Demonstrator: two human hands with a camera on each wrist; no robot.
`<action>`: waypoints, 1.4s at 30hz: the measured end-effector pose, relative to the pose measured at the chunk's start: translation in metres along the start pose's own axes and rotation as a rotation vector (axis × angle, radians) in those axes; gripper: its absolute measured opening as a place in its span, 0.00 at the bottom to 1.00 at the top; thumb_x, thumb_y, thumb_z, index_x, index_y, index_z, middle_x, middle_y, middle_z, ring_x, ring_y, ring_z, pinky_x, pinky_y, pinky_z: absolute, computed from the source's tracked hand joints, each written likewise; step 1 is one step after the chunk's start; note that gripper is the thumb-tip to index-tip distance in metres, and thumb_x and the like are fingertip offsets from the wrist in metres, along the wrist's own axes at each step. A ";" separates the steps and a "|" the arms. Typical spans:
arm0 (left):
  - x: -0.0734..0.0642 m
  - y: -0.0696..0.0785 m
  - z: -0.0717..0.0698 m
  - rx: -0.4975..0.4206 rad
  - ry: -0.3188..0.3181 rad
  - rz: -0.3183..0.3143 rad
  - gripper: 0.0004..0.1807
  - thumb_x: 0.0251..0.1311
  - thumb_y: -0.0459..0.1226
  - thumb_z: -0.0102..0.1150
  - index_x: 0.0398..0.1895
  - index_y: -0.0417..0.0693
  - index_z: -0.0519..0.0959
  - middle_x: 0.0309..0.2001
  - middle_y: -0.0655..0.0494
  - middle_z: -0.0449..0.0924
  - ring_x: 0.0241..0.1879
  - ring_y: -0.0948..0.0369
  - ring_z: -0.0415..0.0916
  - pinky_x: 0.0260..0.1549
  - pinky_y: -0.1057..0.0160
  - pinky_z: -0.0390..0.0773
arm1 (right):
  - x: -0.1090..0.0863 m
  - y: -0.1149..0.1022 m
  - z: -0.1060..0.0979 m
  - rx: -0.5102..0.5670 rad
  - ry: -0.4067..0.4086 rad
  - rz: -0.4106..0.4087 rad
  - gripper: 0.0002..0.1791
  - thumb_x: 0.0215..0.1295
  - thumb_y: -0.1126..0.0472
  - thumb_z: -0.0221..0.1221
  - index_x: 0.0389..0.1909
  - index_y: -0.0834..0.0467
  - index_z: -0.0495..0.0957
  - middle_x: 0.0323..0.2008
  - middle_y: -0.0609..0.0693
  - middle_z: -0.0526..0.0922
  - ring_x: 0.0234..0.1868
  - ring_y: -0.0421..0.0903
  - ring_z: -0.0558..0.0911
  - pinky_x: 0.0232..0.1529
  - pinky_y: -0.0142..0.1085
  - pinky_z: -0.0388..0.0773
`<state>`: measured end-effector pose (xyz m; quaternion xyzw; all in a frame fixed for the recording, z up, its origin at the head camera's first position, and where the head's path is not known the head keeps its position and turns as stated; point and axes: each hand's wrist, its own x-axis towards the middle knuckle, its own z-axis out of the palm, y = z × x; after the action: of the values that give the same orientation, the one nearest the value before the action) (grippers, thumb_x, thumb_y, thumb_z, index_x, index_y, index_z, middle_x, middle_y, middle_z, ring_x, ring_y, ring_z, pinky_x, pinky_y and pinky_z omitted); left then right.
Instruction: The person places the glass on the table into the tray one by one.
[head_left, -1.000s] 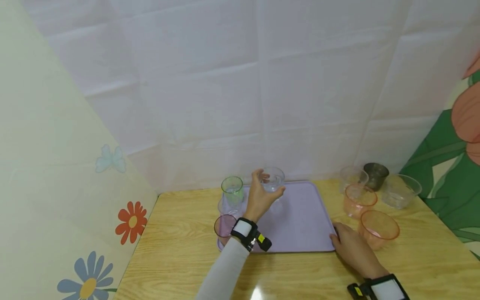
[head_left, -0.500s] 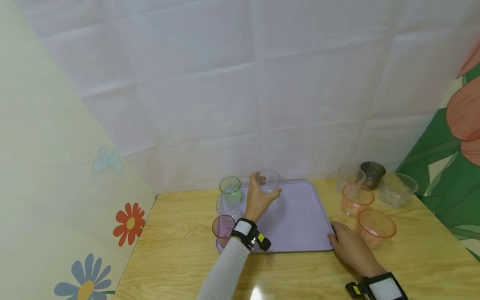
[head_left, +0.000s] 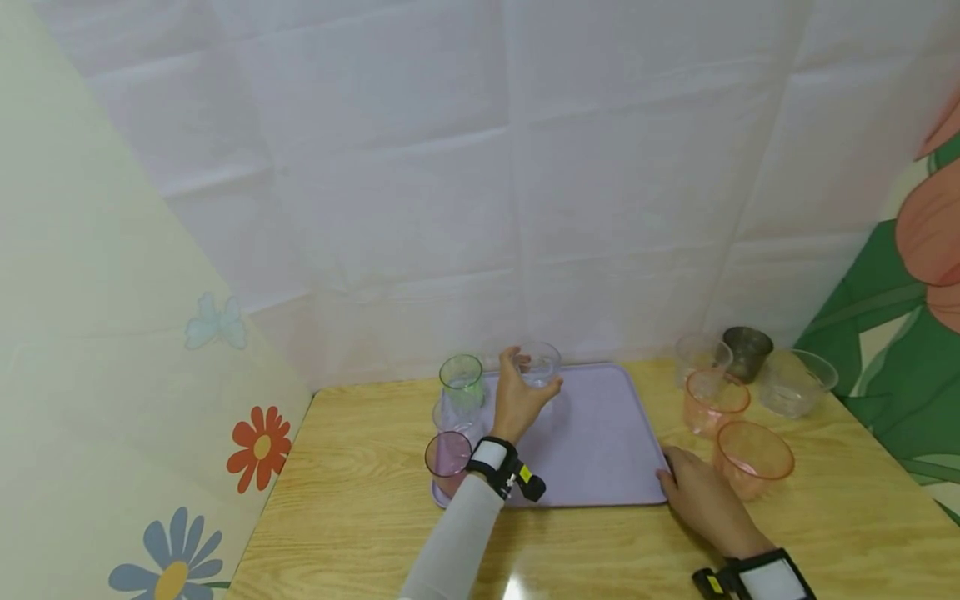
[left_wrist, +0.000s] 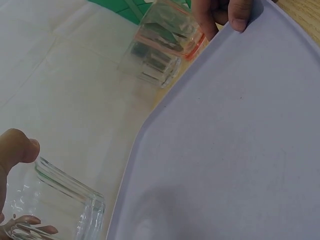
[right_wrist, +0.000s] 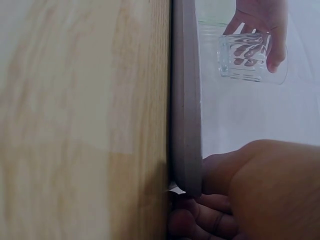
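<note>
Clear glass tumbler: hovering upright, base down, over the lilac tray near its far edge, not touching
Left hand: gripping the tumbler
Right hand: holding the tray's near right corner

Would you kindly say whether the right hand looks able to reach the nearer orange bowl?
Probably yes, once the right hand releases the tray: the nearer orange bowl stands beside that hand, with nothing visible between them.

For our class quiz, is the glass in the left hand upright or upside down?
Upright: the glass has its rim up, base toward the tray.
</note>
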<state>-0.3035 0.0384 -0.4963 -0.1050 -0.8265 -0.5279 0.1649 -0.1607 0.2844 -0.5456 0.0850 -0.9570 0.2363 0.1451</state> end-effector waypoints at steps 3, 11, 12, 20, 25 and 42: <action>0.001 -0.002 0.002 -0.004 0.002 -0.016 0.48 0.43 0.44 0.75 0.65 0.39 0.58 0.53 0.42 0.76 0.52 0.51 0.73 0.50 0.55 0.77 | 0.000 0.000 0.000 -0.003 0.004 -0.004 0.18 0.58 0.67 0.62 0.46 0.74 0.74 0.36 0.66 0.81 0.39 0.62 0.81 0.37 0.57 0.78; 0.003 -0.005 0.005 -0.006 0.005 -0.061 0.48 0.44 0.43 0.75 0.66 0.39 0.57 0.55 0.42 0.75 0.53 0.50 0.73 0.49 0.53 0.77 | 0.000 -0.001 -0.001 -0.004 0.000 -0.002 0.17 0.58 0.67 0.62 0.45 0.74 0.74 0.35 0.65 0.81 0.38 0.62 0.80 0.36 0.57 0.78; 0.003 -0.005 0.005 -0.009 0.008 -0.065 0.48 0.44 0.43 0.75 0.66 0.39 0.58 0.55 0.42 0.75 0.53 0.49 0.73 0.49 0.52 0.77 | 0.000 -0.001 -0.001 -0.004 0.001 -0.002 0.17 0.58 0.67 0.62 0.45 0.73 0.74 0.35 0.65 0.81 0.38 0.62 0.80 0.36 0.57 0.78; 0.004 -0.010 0.010 -0.006 0.025 -0.091 0.48 0.43 0.42 0.75 0.65 0.40 0.57 0.54 0.41 0.74 0.53 0.48 0.73 0.49 0.51 0.77 | 0.000 -0.001 -0.001 -0.002 -0.010 0.000 0.18 0.58 0.67 0.62 0.47 0.74 0.74 0.37 0.66 0.81 0.40 0.63 0.80 0.37 0.58 0.78; 0.006 -0.013 0.011 0.002 0.024 -0.104 0.48 0.43 0.42 0.75 0.66 0.40 0.57 0.54 0.44 0.74 0.53 0.50 0.73 0.49 0.53 0.77 | 0.000 -0.002 -0.001 -0.002 -0.007 -0.003 0.18 0.58 0.67 0.62 0.47 0.73 0.74 0.37 0.65 0.81 0.39 0.62 0.80 0.37 0.57 0.78; 0.012 -0.018 0.014 -0.013 0.008 -0.171 0.48 0.44 0.42 0.75 0.67 0.42 0.56 0.56 0.44 0.73 0.54 0.51 0.72 0.51 0.56 0.76 | 0.000 -0.002 -0.002 0.000 -0.015 0.017 0.19 0.59 0.67 0.61 0.48 0.74 0.74 0.39 0.67 0.81 0.42 0.64 0.80 0.39 0.59 0.77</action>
<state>-0.3232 0.0437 -0.5120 -0.0330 -0.8284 -0.5456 0.1221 -0.1601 0.2833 -0.5430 0.0788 -0.9588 0.2368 0.1360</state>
